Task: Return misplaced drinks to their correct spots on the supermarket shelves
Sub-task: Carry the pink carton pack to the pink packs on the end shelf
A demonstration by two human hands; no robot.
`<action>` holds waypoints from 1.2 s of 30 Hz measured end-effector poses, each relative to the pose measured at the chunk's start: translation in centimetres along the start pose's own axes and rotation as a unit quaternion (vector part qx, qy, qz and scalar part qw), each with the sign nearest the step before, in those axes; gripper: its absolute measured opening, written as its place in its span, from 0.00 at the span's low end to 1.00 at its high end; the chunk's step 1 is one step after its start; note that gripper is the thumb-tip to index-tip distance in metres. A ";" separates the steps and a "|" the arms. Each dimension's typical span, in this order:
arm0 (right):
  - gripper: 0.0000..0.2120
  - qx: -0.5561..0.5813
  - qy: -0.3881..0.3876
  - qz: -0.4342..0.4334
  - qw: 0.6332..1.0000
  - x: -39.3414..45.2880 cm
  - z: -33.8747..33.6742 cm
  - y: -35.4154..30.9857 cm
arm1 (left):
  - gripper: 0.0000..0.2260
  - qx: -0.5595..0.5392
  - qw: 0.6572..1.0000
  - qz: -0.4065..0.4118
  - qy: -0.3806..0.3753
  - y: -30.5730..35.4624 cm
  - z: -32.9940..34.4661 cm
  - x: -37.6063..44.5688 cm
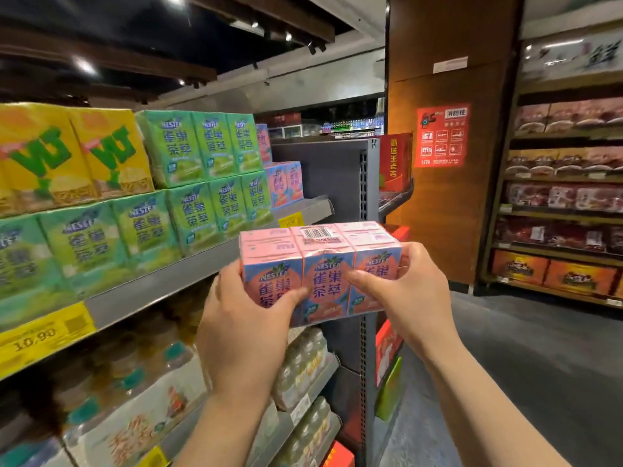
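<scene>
Nearest the camera, the left hand (242, 318) and the right hand (404, 288) grip a pink multipack of tea cartons (320, 264) from either end, fingers curled over its front face, holding it in the air just off the end of the shelf (188, 281). The pack is not yet set down, so the return looks half done: it is carried but unplaced. Its front reads "NESTEA" with Chinese characters, and a barcode sits on top. Beyond it, matching pink packs (286, 183) stand at the far end of the shelf, probably its proper spot. Green packs (199, 146), also "NESTEA", fill the row beside them, then yellow packs (77, 153). A yellow price tag (37, 338) reads "10.90".
</scene>
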State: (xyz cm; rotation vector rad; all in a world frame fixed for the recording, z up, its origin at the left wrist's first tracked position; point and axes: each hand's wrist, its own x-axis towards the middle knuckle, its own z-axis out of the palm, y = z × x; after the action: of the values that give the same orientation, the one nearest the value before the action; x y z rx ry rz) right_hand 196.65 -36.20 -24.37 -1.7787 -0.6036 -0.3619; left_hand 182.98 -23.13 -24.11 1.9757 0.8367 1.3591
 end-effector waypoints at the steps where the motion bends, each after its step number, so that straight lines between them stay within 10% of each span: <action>1: 0.27 0.006 -0.002 -0.007 1.000 1.3 0.1 0.4 | 0.29 0.005 1.000 0.005 0.010 0.4 0.9 0.6; 36: 0.25 0.303 -0.058 -0.156 0.938 34.5 11.3 4.0 | 0.24 0.225 0.908 0.161 0.314 7.7 20.9 22.9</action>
State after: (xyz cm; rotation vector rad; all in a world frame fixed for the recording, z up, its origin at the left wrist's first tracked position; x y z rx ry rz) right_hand 226.46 -18.80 -12.43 -1.1161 -0.9703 -0.2489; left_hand 210.42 -12.75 -11.45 2.0898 1.2387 2.2325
